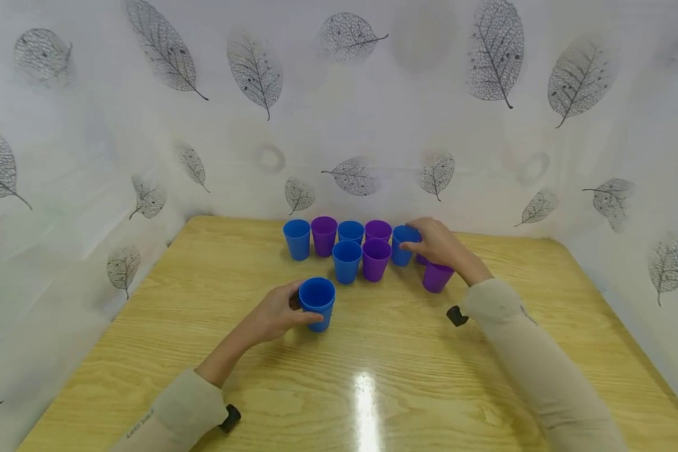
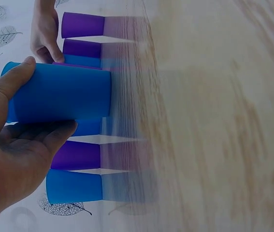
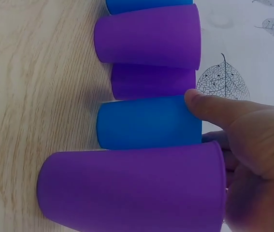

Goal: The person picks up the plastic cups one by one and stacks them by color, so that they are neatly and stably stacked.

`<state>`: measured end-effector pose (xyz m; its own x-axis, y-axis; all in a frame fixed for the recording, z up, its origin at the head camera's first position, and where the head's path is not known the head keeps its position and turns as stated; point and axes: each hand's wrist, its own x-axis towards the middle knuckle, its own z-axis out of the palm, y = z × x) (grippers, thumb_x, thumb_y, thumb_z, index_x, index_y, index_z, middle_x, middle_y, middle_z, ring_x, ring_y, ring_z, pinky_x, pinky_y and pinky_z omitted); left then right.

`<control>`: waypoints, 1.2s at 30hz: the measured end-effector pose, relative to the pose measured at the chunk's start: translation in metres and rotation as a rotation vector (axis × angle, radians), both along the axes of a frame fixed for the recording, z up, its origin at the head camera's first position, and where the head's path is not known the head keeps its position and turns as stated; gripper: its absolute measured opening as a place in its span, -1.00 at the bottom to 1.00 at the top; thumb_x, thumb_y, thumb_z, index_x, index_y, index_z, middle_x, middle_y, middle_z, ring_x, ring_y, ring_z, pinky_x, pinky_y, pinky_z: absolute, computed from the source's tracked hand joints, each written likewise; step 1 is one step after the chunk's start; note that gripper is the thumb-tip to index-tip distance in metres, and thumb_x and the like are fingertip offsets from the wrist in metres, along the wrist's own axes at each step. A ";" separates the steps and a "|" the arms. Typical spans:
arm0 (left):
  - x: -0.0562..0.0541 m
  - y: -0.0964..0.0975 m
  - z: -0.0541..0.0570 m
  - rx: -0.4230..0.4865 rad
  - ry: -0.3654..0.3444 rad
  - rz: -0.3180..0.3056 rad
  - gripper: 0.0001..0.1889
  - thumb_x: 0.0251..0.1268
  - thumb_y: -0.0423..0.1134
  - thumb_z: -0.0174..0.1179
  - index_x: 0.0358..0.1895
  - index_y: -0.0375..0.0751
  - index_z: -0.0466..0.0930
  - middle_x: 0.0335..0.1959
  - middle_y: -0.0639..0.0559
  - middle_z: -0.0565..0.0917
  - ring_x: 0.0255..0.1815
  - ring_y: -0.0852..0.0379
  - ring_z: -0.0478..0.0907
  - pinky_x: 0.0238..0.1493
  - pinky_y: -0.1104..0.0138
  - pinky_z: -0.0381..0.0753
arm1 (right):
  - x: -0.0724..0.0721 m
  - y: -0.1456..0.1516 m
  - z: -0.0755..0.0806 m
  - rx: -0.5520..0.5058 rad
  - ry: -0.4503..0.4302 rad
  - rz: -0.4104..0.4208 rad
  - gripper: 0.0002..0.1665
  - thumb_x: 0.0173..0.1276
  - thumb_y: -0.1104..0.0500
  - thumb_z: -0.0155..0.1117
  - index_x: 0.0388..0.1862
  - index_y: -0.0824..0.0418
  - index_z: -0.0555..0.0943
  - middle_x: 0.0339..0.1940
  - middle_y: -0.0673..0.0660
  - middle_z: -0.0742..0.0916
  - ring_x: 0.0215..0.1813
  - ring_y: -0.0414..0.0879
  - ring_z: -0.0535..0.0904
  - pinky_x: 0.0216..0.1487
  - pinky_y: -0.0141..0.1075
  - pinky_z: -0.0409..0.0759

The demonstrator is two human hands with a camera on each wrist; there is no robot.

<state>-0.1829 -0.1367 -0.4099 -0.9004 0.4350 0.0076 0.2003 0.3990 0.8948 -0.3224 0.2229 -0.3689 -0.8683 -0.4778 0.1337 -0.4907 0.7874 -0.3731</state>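
Near the middle of the table, my left hand (image 1: 277,314) grips a blue cup (image 1: 319,321) from its left side, thumb across the front. This cup stands mouth up; a line shows below its rim, and I cannot tell if a second cup is nested in it. At the right end of the back row, my right hand (image 1: 439,243) holds another blue cup (image 1: 401,254) near its rim. The right wrist view shows the thumb on that blue cup (image 3: 146,123), other fingers partly hidden behind it. A purple cup (image 1: 436,279) stands below the right wrist, partly covered.
Several blue and purple cups stand mouth up along the back, among them a blue one (image 1: 297,243) at the left end and a purple one (image 1: 324,238) beside it. A front pair, blue (image 1: 347,267) and purple (image 1: 375,263), stands before them. Leaf-patterned cloth (image 1: 373,113) borders the wooden table (image 1: 339,376).
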 end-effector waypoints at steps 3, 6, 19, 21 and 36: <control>0.000 0.000 0.001 0.001 0.004 0.000 -0.34 0.31 -0.26 0.46 0.39 -0.43 0.43 0.20 -0.23 0.65 0.19 -0.12 0.62 0.24 0.08 0.64 | 0.005 -0.001 0.002 0.007 0.013 0.023 -0.37 0.39 0.12 0.47 0.23 0.56 0.56 0.06 0.45 0.71 0.09 0.31 0.63 0.16 0.14 0.60; 0.001 0.001 0.001 -0.003 0.008 -0.003 -0.35 0.31 -0.25 0.46 0.39 -0.43 0.44 0.20 -0.23 0.65 0.18 -0.12 0.63 0.24 0.08 0.64 | 0.011 -0.002 0.004 0.027 0.020 0.024 -0.41 0.38 0.11 0.48 0.19 0.53 0.60 -0.08 0.35 0.74 -0.09 0.17 0.65 -0.03 0.04 0.65; -0.001 0.000 -0.002 -0.031 0.005 0.012 -0.36 0.32 -0.20 0.46 0.37 -0.41 0.46 0.19 -0.21 0.66 0.17 -0.11 0.62 0.25 0.03 0.63 | 0.036 -0.003 0.010 0.084 0.030 0.115 -0.46 0.33 0.17 0.52 0.12 0.53 0.61 0.01 0.34 0.75 0.02 0.18 0.68 0.10 0.05 0.66; -0.001 0.000 -0.002 -0.034 0.004 0.015 -0.36 0.32 -0.20 0.46 0.37 -0.41 0.46 0.19 -0.20 0.66 0.17 -0.10 0.62 0.25 0.03 0.63 | 0.038 -0.002 0.011 0.086 0.038 0.139 -0.47 0.32 0.18 0.53 0.10 0.53 0.62 -0.02 0.33 0.75 0.00 0.18 0.67 0.09 0.04 0.66; -0.001 0.001 -0.002 -0.045 0.014 0.010 -0.36 0.33 -0.18 0.45 0.36 -0.41 0.46 0.18 -0.20 0.66 0.16 -0.10 0.62 0.25 0.01 0.63 | 0.056 -0.003 0.012 0.103 0.058 0.165 -0.42 0.31 0.14 0.54 0.10 0.57 0.62 0.05 0.41 0.72 0.20 0.33 0.58 0.31 0.16 0.51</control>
